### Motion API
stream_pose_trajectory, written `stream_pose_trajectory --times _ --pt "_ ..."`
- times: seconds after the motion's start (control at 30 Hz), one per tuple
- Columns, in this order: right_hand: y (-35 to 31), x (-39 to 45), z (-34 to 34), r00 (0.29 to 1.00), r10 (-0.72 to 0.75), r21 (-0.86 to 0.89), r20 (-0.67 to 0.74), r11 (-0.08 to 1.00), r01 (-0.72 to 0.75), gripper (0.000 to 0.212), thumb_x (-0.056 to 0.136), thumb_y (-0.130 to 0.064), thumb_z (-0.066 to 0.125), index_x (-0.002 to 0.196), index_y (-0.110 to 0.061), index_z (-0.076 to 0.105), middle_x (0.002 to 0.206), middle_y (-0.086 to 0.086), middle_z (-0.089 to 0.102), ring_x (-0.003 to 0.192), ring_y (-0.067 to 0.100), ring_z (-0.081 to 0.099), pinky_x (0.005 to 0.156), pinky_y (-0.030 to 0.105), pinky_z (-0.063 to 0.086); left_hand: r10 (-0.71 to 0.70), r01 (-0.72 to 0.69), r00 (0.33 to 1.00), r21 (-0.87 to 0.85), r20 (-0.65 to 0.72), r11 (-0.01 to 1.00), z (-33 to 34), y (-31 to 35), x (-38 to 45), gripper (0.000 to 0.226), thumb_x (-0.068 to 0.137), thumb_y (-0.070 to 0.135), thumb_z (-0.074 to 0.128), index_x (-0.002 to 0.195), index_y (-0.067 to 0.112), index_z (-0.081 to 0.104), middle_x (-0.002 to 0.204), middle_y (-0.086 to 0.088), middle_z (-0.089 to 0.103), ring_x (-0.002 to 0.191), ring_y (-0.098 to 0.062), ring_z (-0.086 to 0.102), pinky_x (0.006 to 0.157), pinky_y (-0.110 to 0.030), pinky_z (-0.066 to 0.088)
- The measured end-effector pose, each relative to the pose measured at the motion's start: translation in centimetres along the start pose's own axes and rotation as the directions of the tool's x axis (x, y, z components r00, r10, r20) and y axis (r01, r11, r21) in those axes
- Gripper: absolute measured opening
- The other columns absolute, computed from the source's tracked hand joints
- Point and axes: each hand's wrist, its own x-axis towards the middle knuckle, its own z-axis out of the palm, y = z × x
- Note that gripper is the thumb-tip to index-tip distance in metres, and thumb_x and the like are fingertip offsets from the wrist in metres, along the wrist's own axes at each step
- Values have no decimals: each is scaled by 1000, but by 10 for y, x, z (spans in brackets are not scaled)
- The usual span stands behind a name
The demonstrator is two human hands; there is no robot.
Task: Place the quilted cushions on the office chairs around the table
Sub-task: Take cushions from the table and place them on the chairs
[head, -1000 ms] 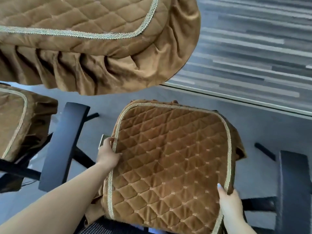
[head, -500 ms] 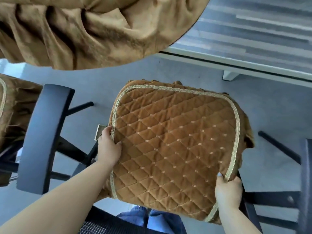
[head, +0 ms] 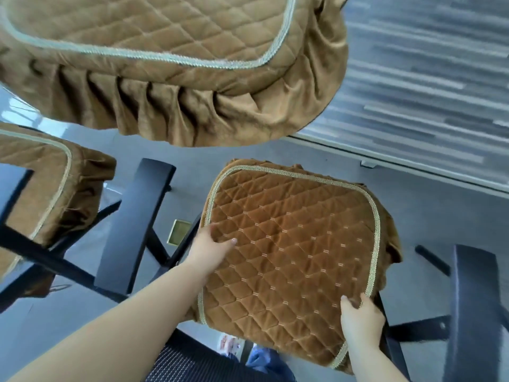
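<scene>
A brown quilted cushion with pale braid trim lies over the seat of a black office chair, between the chair's left armrest and right armrest. My left hand rests on the cushion's left edge, fingers spread over the top. My right hand grips its near right corner by the trim. A second cushion with a pleated skirt lies on the table's edge above. A third cushion covers the chair on the left.
The striped grey table top fills the upper right, its pale edge running above the chair. A grey floor shows beneath, with a small brass floor plate. The chair's mesh back is at the bottom.
My left hand has shifted from gripping the cushion's left edge to lying over its top. The view has tilted up, showing more of the cushion on the table.
</scene>
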Motion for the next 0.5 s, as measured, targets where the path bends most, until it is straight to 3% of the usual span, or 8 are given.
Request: stream_pose_trajectory --times 0.13,0.27,0.37,0.5 --pt "-81 -67 -48 980 -147 113 137 985 132 43 95 -35 49 135 -19 50 142 11 45 127 31 44 107 46 35 172 -169 985 -70 30 983 -50 65 -65 48 84 28 72 129 23 53 122 3 56 105 -13 58 86 -27 46" --pt "-166 -123 -91 900 -394 221 186 909 353 37 96 -35 49 131 -22 52 140 2 50 126 23 49 106 38 39 266 -268 963 -156 -33 951 -110 119 -107 41 84 25 72 122 24 56 123 1 57 113 -16 56 94 -31 45" --pt "-217 -153 -117 834 -530 284 152 832 477 28 97 -34 47 121 -23 58 126 0 59 119 21 55 99 34 43 315 -327 944 -184 -94 927 -155 151 -124 34 86 25 70 117 24 57 124 -3 60 109 -18 59 93 -34 47" --pt "-281 -178 -146 759 -645 311 85 741 595 17 96 -28 50 109 -25 60 113 -1 64 109 20 59 90 35 47 384 -418 906 -224 -180 881 -211 189 -131 32 87 16 69 117 13 58 115 -6 64 87 -10 60 78 -27 46"
